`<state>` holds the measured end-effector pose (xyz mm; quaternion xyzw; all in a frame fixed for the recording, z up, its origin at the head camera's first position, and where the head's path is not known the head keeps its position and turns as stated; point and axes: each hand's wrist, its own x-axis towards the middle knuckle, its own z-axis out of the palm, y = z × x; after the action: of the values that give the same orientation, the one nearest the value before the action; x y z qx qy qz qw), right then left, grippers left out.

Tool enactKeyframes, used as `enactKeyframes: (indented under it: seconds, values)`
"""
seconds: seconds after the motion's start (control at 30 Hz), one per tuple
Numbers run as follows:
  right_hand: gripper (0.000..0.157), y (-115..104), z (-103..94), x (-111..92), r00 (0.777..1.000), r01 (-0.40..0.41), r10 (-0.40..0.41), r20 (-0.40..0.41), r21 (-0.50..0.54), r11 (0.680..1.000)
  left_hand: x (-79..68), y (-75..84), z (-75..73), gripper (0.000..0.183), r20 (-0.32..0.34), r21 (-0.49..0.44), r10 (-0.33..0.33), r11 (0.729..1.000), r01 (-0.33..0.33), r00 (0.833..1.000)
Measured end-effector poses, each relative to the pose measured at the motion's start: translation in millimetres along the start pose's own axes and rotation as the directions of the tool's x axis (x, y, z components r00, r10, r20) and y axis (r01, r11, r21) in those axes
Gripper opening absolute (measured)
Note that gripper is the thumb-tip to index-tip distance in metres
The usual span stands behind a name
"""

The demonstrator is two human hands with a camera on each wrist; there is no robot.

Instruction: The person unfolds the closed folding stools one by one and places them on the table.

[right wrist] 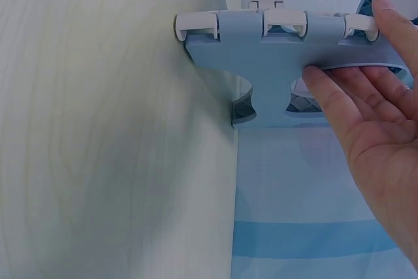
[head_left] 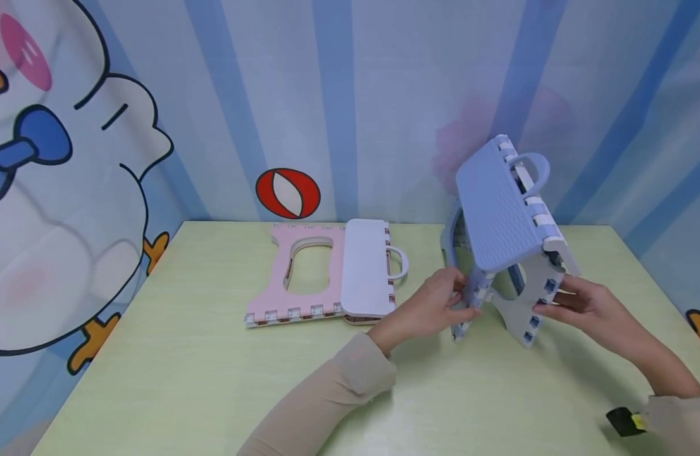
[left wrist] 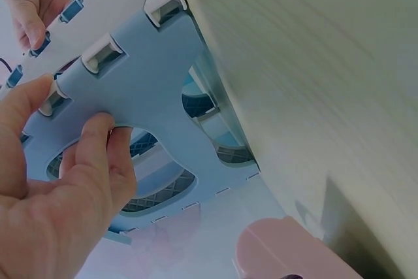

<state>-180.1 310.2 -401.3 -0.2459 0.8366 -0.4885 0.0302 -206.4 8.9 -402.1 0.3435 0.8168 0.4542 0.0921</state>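
Observation:
A blue folding stool [head_left: 498, 209] stands partly unfolded at the right of the table, its seat tilted and its two leg panels spread apart. A loop handle [head_left: 537, 172] sticks out from the seat's fold line. My left hand [head_left: 426, 310] grips the left leg panel [left wrist: 157, 63], thumb on the hinged edge and fingers in the cut-out. On the other side, my right hand [head_left: 603, 316] holds the right leg panel [right wrist: 268, 83] in the same way, fingers reaching into its opening. Left of them, a pink folding stool [head_left: 310, 263] with a white seat lies folded flat.
The pale green table [head_left: 213, 367] meets a blue striped backdrop [head_left: 384, 95] with cartoon figures right behind the stools. A small black and yellow item [head_left: 625, 421] is by the right sleeve. The pink stool's handle [head_left: 404, 263] points toward the left forearm.

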Motion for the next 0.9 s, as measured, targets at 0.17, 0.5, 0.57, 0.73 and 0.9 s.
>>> enactKeyframes:
  seconds: [0.17,0.5,0.57,0.73,0.9]
  values:
    - [0.057,0.8,-0.5,-0.5,1.0,-0.016,0.016,-0.001,-0.007,1.0,0.4,-0.5,0.1,0.034,0.003,0.008,0.007,1.0,-0.007,1.0]
    - [0.057,2.1,-2.6,-0.5,1.0,-0.026,0.026,-0.008,-0.036,0.999,0.6,-0.5,-2.3,0.035,0.008,0.034,0.001,0.999,-0.002,1.0]
    - [0.057,2.1,-2.8,-0.7,0.999,-0.037,0.036,-0.013,-0.043,0.998,0.3,-0.2,-2.5,0.035,0.01,0.018,-0.003,1.0,0.003,1.0]
    - [0.058,2.0,-3.5,-1.6,0.998,-0.066,0.065,-0.018,-0.057,0.996,-0.6,-0.5,-2.1,0.036,0.019,-0.012,-0.011,1.0,0.011,1.0]
    - [0.057,2.5,-5.4,-2.3,0.998,-0.067,0.066,-0.014,-0.051,0.996,-0.4,-1.5,-1.6,0.037,0.024,-0.028,-0.007,1.0,0.007,1.0]
